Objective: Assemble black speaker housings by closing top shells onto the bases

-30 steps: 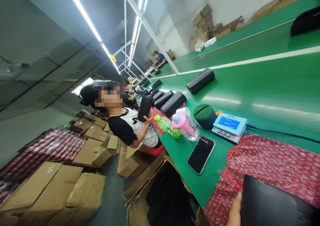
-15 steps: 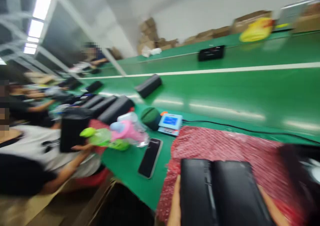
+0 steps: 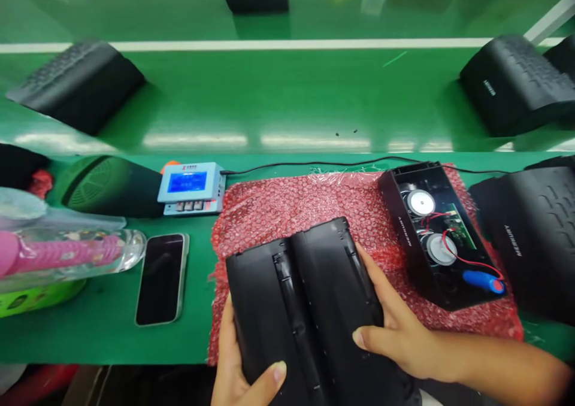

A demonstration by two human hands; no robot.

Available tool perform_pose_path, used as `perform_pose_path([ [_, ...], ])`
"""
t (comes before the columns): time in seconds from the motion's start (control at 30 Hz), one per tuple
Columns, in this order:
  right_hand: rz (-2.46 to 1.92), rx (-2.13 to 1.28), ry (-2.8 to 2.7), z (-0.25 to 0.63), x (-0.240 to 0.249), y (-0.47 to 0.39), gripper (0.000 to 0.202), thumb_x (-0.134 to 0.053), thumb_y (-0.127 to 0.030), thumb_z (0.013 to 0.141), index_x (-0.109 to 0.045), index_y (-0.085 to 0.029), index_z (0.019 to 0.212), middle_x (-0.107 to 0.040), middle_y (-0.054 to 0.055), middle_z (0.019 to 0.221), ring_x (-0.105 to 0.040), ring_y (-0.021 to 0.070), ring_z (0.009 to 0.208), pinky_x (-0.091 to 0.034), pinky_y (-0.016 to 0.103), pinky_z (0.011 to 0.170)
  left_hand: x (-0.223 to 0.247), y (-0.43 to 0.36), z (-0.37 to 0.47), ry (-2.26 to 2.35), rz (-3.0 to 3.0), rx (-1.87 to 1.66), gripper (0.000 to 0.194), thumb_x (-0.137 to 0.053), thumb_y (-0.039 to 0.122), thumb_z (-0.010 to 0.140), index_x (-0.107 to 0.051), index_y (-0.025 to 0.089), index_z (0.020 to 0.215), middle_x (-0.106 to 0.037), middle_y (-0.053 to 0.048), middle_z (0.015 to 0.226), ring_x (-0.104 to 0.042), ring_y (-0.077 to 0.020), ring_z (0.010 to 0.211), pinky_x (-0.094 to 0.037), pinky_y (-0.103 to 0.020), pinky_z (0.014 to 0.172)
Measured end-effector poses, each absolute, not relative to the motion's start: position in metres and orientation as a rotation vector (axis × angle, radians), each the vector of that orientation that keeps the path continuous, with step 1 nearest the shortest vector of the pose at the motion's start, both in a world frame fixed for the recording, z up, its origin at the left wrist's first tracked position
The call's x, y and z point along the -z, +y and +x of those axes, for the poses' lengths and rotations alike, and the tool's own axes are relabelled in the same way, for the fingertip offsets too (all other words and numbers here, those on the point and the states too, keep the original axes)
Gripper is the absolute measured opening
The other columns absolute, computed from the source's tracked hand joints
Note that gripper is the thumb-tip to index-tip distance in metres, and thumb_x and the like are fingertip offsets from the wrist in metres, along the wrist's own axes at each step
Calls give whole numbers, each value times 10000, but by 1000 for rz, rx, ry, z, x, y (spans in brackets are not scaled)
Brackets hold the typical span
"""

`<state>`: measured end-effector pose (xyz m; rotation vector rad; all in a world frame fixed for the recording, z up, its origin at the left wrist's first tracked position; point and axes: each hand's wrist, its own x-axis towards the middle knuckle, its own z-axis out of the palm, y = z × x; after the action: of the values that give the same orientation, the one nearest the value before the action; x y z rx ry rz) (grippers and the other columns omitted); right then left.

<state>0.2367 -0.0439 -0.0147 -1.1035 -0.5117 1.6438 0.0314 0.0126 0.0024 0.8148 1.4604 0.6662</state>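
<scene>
Two black plastic panels (image 3: 264,310) with clips along their edges lie side by side between my hands, over the near edge of the red bubble wrap (image 3: 287,202). My left hand (image 3: 245,364) is closed on the left panel's outer side, its thumb on the face. Around the outer side of the right panel (image 3: 344,292), my right hand (image 3: 395,334) is closed too, thumb pressed on top. To the right sits an open black speaker housing (image 3: 442,226), with two round white-backed drivers, a green circuit board, red wires and a blue cylindrical cell (image 3: 483,281).
A blue tester with a lit screen (image 3: 191,187), a phone (image 3: 162,279), clear bottles (image 3: 76,250) and a dark green cylinder (image 3: 112,184) stand left. Black speakers (image 3: 530,238) line the right. More housings (image 3: 81,85) rest on the green surface behind. A black cable (image 3: 305,163) crosses the back.
My view has swung right and down, from the people along the bench to the work in front. Both hands still hold the black panels. The open housing now shows clearly.
</scene>
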Motion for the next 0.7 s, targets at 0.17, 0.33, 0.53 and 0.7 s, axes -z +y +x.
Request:
perform_pose_path([
  [0.17,-1202,-1632,-526,238,15,-47,962,-661,-208,815,15,-336,1487,-94,-30,1522,-191,203,1366,-244,349,1117,-4,13,34,1472,748,-661,994,-791,392,557,-288,382,1415,-412,38,1453,-332,-303,1355,-392,-361,1064],
  [0.33,-1226,-1605,-598,239,14,-47,906,-639,-197,855,-8,-348,1487,-128,-35,1515,-161,211,1371,-329,360,1087,-1,13,31,1424,806,-690,992,-784,359,576,-277,336,1428,-395,18,1465,-344,-274,1351,-417,-286,1029],
  [0.53,-1288,-1487,-750,239,14,-48,825,-619,-181,886,-80,-316,1495,-139,-30,1515,-156,187,1370,-289,318,1100,7,9,24,1309,829,-731,935,-753,279,655,-247,363,1437,-308,22,1516,-341,-239,1358,-426,-243,1013],
  [0.7,-1349,-1423,-846,240,16,-48,784,-602,-217,903,-100,-307,1498,-156,-36,1513,-172,150,1366,-248,241,1087,18,6,14,1202,869,-763,944,-756,241,668,-232,398,1437,-275,23,1532,-295,-223,1382,-357,-246,1069],
])
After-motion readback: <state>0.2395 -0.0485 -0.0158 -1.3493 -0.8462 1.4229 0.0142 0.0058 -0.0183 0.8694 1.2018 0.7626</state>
